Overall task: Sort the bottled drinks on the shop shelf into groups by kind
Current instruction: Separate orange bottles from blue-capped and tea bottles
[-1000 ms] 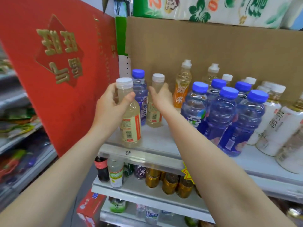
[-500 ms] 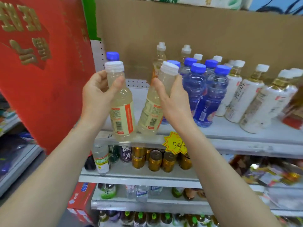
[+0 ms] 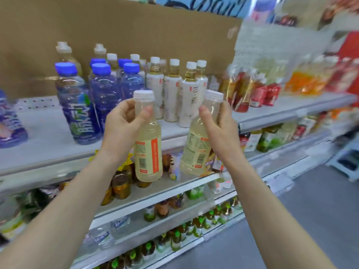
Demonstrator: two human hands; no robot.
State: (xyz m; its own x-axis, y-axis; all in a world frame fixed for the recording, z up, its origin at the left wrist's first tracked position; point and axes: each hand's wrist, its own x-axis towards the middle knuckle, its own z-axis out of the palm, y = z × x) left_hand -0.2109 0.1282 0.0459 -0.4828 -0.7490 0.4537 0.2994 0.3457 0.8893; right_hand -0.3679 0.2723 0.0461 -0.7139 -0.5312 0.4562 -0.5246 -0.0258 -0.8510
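Gripping one pale bottle (image 3: 148,152) per hand, left hand (image 3: 124,125) and right hand (image 3: 219,129) clamped at necks, clear of shelf (image 3: 48,144); I judge pairing same kind.

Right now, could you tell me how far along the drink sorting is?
Done: blue-capped bottles clustered on the shelf, white-labelled bottles grouped beside them. In hand: the left hand grips one pale yellow bottle, the right hand a second pale bottle, both off the shelf. Left: setting that pair down together; a lone blue bottle at far left stands apart.
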